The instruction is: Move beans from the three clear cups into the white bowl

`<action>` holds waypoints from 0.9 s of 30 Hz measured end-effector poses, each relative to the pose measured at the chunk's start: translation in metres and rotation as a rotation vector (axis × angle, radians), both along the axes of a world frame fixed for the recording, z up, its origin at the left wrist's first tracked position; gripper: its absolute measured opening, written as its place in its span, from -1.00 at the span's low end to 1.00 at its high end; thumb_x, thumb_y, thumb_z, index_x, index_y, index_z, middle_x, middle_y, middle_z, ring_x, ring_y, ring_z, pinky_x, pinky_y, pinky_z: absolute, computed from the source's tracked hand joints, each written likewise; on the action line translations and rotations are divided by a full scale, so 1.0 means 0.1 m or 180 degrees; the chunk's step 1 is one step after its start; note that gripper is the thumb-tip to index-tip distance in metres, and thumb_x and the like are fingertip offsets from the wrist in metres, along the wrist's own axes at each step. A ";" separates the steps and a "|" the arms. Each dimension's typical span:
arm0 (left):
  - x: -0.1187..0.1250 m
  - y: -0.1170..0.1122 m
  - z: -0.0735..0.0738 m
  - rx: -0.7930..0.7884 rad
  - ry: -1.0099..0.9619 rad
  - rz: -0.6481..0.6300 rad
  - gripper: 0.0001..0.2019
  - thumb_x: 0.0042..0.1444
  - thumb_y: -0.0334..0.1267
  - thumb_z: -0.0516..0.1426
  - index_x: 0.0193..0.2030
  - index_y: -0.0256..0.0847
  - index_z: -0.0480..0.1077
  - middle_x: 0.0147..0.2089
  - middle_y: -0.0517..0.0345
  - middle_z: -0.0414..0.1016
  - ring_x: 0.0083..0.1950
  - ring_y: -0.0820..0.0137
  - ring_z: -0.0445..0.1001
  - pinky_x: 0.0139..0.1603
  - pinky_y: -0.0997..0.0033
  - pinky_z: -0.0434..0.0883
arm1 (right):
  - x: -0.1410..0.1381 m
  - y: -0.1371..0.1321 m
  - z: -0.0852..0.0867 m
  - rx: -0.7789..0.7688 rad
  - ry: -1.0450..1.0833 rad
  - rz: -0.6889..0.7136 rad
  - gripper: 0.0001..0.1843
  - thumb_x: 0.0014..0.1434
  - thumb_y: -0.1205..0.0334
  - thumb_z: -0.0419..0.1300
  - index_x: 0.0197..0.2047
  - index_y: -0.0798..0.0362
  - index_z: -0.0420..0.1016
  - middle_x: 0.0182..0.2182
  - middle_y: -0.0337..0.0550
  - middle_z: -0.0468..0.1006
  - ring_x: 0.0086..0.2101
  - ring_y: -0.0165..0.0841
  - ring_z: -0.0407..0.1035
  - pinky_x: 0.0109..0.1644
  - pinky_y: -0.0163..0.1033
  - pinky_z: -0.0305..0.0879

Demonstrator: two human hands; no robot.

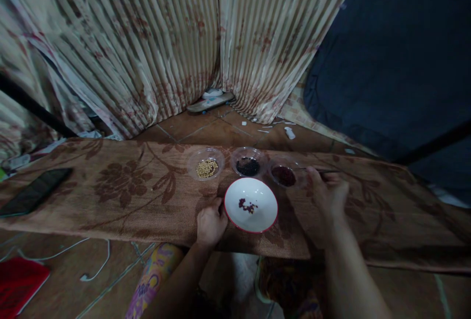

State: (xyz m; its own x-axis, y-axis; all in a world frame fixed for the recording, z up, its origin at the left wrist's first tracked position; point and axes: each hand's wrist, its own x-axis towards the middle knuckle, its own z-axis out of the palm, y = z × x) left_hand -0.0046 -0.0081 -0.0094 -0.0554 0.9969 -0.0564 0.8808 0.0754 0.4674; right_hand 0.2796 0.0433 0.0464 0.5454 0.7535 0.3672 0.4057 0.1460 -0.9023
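Note:
A white bowl (268,201) with a red rim stands near the table's front edge, a few dark red beans and a paler bit inside it. My left hand (211,223) is closed at the bowl's left rim, thumb and fingers against it. In my right hand (329,189) is a thin dark stick-like utensil (300,169), gripped near its end. Its tip reaches over the clear plastic cup of dark red beans (284,175). Behind the bowl are a clear cup of black beans (248,166) and a clear cup of yellow soybeans (207,168).
A patterned brown cloth (154,211) covers the long narrow table. A dark phone (35,191) lies at its left end. Beyond are striped curtains (165,39), a skateboard (210,102) and white scraps (289,133) on the tiled floor. A white cable (109,255) and a red object (22,284) lie lower left.

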 end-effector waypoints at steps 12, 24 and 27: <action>0.02 -0.02 0.04 -0.0104 0.0031 0.0000 -0.76 0.16 -0.20 -0.04 -0.17 -0.11 0.41 -0.35 0.16 0.53 -0.30 0.44 0.47 -0.31 0.52 0.22 | -0.79 -0.21 -0.05 -0.0987 -0.0626 0.2537 -0.71 0.12 0.03 0.13 -0.32 0.06 0.54 -0.36 -0.15 0.59 -0.36 -0.31 0.42 -0.30 -0.27 0.31; 0.03 -0.02 0.02 -0.0017 0.0047 -0.0029 -0.77 0.16 -0.20 -0.06 -0.20 -0.10 0.40 -0.32 0.16 0.54 -0.27 0.43 0.48 -0.29 0.51 0.22 | -0.85 -0.15 -0.11 -0.1023 -0.0935 0.2428 -0.71 0.12 0.02 0.12 -0.33 0.05 0.53 -0.37 -0.17 0.59 -0.34 -0.30 0.44 -0.29 -0.29 0.30; 0.03 -0.02 0.02 -0.0088 0.0074 0.0003 -0.77 0.16 -0.20 -0.05 -0.20 -0.11 0.40 -0.30 0.15 0.54 -0.25 0.42 0.48 -0.28 0.51 0.23 | -0.85 -0.15 -0.11 -0.1046 -0.0996 0.2436 -0.70 0.13 0.01 0.11 -0.32 0.05 0.53 -0.36 -0.17 0.59 -0.34 -0.29 0.44 -0.29 -0.28 0.30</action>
State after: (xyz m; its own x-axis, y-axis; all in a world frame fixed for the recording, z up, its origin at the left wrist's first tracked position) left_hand -0.0021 -0.0101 -0.0074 -0.0580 0.9949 -0.0825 0.8914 0.0888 0.4444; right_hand 0.1947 0.0282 0.0350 -0.2399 0.9638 0.1159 0.5381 0.2314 -0.8105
